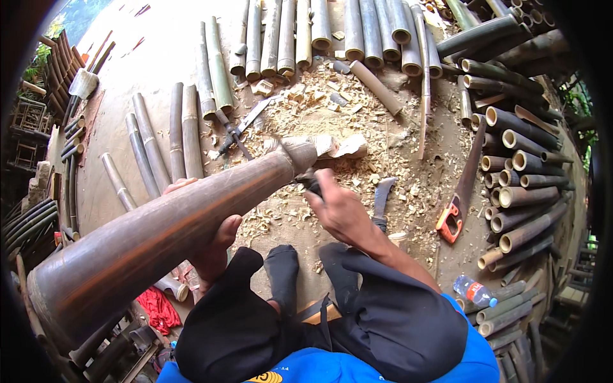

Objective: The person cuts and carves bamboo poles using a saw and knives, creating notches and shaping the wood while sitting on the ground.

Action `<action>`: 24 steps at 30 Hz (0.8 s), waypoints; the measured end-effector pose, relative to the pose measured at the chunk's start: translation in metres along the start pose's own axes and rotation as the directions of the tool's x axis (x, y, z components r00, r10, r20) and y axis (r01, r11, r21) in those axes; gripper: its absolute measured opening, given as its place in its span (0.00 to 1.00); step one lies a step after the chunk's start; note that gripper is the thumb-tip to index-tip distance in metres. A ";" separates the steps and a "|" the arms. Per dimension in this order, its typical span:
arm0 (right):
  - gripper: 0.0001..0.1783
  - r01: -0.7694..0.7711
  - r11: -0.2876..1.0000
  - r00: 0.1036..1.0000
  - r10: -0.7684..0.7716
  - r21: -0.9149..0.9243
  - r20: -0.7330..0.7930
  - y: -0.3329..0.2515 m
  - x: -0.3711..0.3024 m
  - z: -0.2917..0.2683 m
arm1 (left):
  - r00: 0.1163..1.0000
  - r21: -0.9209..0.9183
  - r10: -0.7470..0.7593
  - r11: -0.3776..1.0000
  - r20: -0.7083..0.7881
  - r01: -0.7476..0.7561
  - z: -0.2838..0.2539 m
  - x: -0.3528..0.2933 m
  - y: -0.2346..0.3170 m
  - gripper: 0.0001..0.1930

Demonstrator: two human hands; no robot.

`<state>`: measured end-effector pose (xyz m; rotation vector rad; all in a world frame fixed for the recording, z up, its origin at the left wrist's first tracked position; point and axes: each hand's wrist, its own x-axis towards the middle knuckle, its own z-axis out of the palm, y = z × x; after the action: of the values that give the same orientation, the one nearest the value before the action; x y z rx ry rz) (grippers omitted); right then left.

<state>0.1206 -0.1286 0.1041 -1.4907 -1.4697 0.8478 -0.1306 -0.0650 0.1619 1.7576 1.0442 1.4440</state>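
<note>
A thick brown bamboo tube (172,220) slants across my lap from the lower left up to the middle. My left hand (214,252) is wrapped around it from below, the fingertips showing on the far side. At the tube's narrow upper end, past its node, my right hand (341,210) is closed on a small dark tool (310,182), blurred and mostly hidden by the fingers. Behind that end lies a pale, hacked wooden block (351,147). On the ground beyond my right wrist rests a curved blade (382,196) with a dark handle.
Wood chips (294,108) litter the ground ahead. A handsaw (469,172) with an orange grip lies right, near stacked bamboo tubes (523,195). More bamboo poles (271,38) line the far side. A knife (255,115) lies left of the chips; a plastic bottle (474,292) lies at right.
</note>
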 end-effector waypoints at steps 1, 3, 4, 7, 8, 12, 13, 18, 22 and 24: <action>0.21 -0.134 0.981 0.979 0.153 -0.140 0.133 0.007 0.004 0.011 | 1.000 0.020 0.007 1.000 -0.009 -0.007 -0.009 -0.001 0.000 0.48; 0.21 -0.090 0.972 0.987 0.116 -0.218 0.110 -0.005 0.011 -0.013 | 0.999 -0.069 0.038 0.997 -0.033 -0.040 -0.002 -0.002 -0.009 0.48; 0.21 -0.126 0.967 0.980 0.156 -0.220 0.126 -0.012 0.008 -0.018 | 1.000 -0.071 0.009 0.997 -0.020 -0.010 -0.002 -0.008 -0.008 0.48; 0.21 -0.158 0.982 0.975 0.173 -0.107 0.138 -0.046 0.008 -0.020 | 0.997 -0.069 -0.067 0.996 -0.039 0.064 -0.005 -0.007 -0.004 0.48; 0.21 -0.029 0.999 1.000 0.029 -0.015 0.009 -0.057 0.009 -0.025 | 0.998 -0.043 -0.058 0.997 -0.026 0.057 -0.005 -0.002 0.001 0.48; 0.21 0.012 0.998 1.000 -0.013 -0.068 -0.009 -0.009 0.008 0.004 | 0.999 0.032 -0.034 0.999 -0.021 0.035 -0.005 0.002 0.011 0.48; 0.21 -0.171 0.954 0.965 0.213 -0.248 0.154 0.010 0.006 0.008 | 0.999 0.005 -0.045 0.999 -0.023 0.045 -0.002 -0.004 0.003 0.48; 0.18 -0.099 0.986 0.984 0.117 -0.131 0.134 -0.037 0.016 -0.006 | 0.997 0.048 -0.057 0.997 -0.051 0.059 -0.013 -0.002 0.006 0.48; 0.19 0.225 0.974 0.961 -0.228 -0.036 -0.157 -0.038 0.005 -0.012 | 0.994 -0.089 -0.095 0.992 -0.050 0.090 0.002 0.001 0.005 0.48; 0.20 -0.001 0.960 1.000 0.009 -0.279 0.028 0.007 0.002 0.010 | 0.996 -0.054 -0.077 0.996 -0.044 0.075 -0.001 -0.001 0.003 0.47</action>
<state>0.1145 -0.1248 0.0937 -1.6938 -1.6614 0.6875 -0.1315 -0.0672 0.1646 1.6370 1.0755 1.4583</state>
